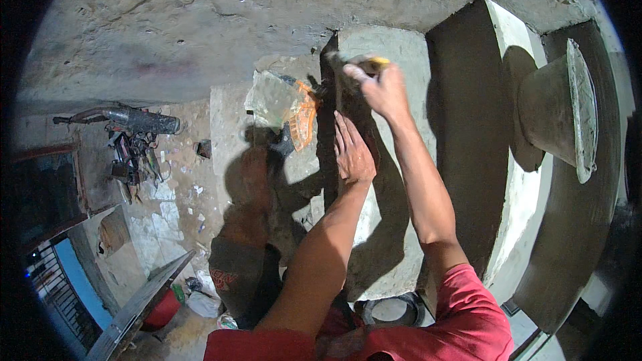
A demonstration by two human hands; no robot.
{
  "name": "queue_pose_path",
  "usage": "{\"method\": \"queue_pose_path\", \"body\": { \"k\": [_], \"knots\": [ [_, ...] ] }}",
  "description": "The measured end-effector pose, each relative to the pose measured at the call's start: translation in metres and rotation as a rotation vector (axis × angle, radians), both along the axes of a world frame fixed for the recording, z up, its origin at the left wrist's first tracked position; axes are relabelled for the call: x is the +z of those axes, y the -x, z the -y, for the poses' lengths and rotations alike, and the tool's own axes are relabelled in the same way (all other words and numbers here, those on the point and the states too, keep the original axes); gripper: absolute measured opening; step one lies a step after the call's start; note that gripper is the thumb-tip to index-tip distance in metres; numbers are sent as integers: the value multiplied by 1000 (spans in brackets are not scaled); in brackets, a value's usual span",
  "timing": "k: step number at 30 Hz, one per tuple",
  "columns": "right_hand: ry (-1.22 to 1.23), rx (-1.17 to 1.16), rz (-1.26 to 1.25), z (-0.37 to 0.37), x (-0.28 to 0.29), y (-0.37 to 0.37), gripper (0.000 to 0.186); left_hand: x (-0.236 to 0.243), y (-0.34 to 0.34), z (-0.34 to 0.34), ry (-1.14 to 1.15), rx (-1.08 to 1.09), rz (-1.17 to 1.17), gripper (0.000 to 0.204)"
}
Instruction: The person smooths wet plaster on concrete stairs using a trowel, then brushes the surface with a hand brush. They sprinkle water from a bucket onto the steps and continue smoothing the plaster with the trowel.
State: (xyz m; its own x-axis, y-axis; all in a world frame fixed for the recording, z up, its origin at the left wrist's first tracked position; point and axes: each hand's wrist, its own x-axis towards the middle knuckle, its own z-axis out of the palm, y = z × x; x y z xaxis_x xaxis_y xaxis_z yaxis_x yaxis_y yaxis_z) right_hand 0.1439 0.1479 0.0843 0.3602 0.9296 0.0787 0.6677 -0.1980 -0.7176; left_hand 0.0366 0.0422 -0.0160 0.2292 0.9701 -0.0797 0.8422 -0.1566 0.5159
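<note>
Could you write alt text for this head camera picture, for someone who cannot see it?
Seen from above, a person in a red shirt presses the left hand flat on a grey plastered ledge while the right hand works a yellow-handled tool at its top. A mortar pan sits to the right.

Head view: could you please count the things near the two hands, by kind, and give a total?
Hands at the concrete edge: 2 (left hand, right hand)
Yellow-handled tool in the right hand: 1
Clear plastic bag with orange net: 1
Grey mortar pan on the ledge: 1
Total: 5
</note>
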Motion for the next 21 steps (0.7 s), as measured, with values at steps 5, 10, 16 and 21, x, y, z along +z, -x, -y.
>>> {"method": "queue_pose_path", "body": {
  "k": [5, 10, 16, 21],
  "knots": [
    [210, -230, 526, 22, 10, 8, 34, -1, 0, 2, 12, 72, 166, 83],
    [-54, -91, -116, 37, 4, 36, 32, -10, 7, 0, 448, 282, 553, 72],
    [-32, -527, 371, 86, 30, 18, 27, -15, 0, 5, 17, 186, 357, 71],
    [157, -231, 25, 100, 10, 47, 30, -24, 9, 2, 103, 250, 706, 69]
  ]
}}
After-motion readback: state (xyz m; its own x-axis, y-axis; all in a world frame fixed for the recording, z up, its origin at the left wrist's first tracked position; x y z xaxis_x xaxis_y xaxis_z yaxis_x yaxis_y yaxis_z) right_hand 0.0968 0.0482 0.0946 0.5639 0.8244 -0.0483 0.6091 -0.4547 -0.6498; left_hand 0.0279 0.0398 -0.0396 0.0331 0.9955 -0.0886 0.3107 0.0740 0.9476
